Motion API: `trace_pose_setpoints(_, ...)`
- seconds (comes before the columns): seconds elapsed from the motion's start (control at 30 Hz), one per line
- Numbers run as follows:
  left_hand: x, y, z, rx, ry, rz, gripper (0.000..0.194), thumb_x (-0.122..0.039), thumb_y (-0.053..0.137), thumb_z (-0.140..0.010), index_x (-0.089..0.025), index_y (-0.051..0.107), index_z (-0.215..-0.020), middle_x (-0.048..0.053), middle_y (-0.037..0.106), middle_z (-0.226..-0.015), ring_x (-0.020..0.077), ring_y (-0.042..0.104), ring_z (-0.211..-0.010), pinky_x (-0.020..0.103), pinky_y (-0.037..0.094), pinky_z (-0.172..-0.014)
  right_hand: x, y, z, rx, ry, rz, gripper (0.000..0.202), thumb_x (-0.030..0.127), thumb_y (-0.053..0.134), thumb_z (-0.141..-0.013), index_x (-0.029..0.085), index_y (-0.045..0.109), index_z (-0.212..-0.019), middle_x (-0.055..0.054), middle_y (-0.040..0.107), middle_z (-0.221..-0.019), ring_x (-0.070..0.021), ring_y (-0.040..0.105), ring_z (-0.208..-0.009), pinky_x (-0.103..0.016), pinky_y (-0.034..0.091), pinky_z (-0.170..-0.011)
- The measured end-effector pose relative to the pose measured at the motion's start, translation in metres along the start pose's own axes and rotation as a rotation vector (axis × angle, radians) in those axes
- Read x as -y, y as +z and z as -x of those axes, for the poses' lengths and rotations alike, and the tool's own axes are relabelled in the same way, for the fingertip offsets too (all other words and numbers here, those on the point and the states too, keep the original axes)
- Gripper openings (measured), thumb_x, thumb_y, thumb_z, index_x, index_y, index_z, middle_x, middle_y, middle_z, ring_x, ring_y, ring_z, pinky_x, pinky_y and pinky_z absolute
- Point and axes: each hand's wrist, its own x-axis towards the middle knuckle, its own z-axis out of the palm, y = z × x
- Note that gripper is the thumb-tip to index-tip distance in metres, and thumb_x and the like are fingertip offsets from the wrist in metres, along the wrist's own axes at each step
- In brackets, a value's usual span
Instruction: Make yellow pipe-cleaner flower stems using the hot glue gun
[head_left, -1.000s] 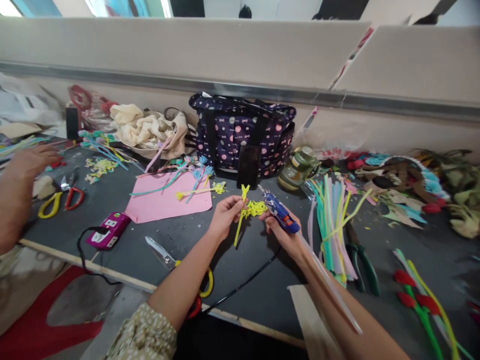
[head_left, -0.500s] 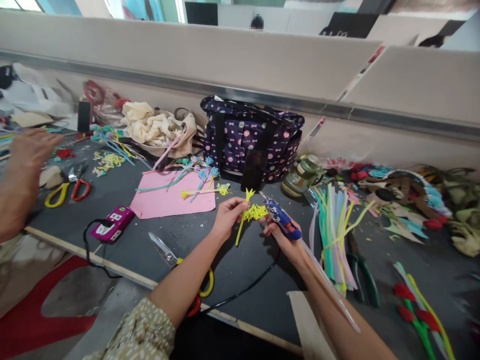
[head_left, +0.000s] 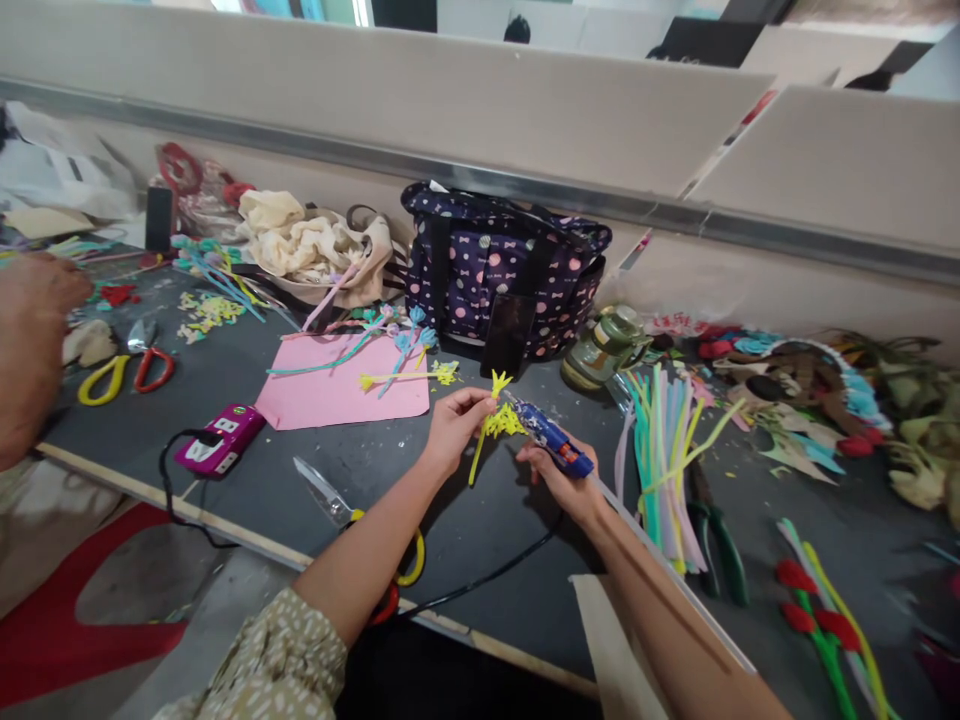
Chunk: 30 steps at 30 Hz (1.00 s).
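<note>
Tabletop (head_left: 465,530), dark and smooth with small specks, carries a boxy dark fabric bag (head_left: 480,265) printed with dots and bows; a glossy black phone (head_left: 508,335) leans on its front. At the left edge another person's hand (head_left: 34,300) is blurred and cut off. The pink sheet (head_left: 322,405) is flat and matt, its upper part covered by fuzzy stems. Right of the hands stretches a bundle (head_left: 664,470) of straight fuzzy stems in pastel colours, overlapping the pliers (head_left: 720,550). The left forearm hides the middle of the scissors (head_left: 326,490).

The right hand (head_left: 559,478) has its fingers curled round the blue plastic glue gun (head_left: 553,440); how firmly, I cannot tell. The left hand (head_left: 454,428) pinches the yellow stem (head_left: 478,455) between closed thumb and forefinger, above the table and just left of the nozzle. Fuzzy and slim, it splays into short prongs on top. Behind it lie tiny yellow snippets (head_left: 504,421), loosely heaped.
</note>
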Motion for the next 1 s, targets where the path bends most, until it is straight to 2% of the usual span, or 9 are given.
trace_pose_setpoints(0.3,-0.0013,0.0024,0.0011,0.006,0.012,-0.027,0.02,-0.035,0.072,-0.07,-0.017,0.07,-0.08,-0.001,0.058,-0.062,0.0061,0.044,-0.048,0.02,0.036,-0.045,-0.0016,0.0012,0.0002,-0.027,-0.008,0.027,0.023,0.044,0.063,-0.079,0.021,0.064,-0.077,0.0,0.061,-0.061,-0.0144,0.055,-0.048,-0.029,0.048,-0.047)
trace_pose_setpoints(0.5,-0.0019,0.0032,0.0016,0.011,0.017,-0.032,0.019,-0.034,0.071,-0.07,-0.017,0.07,-0.079,-0.002,0.056,-0.059,0.0064,0.044,-0.048,0.02,0.036,-0.045,-0.0041,0.0008,0.0003,-0.019,-0.005,0.01,0.023,0.043,0.064,-0.079,0.02,0.064,-0.077,-0.001,0.062,-0.065,-0.013,0.055,-0.047,-0.028,0.047,-0.047)
trace_pose_setpoints(1.0,-0.0012,0.0033,0.0014,0.022,0.031,-0.023,0.021,-0.035,0.072,-0.07,-0.016,0.069,-0.079,-0.001,0.058,-0.063,0.0062,0.045,-0.049,0.019,0.038,-0.045,0.0014,0.0037,-0.0011,-0.042,0.107,-0.121,0.028,0.046,0.069,-0.075,0.019,0.062,-0.075,-0.002,0.065,-0.063,-0.0135,0.056,-0.044,-0.028,0.047,-0.043)
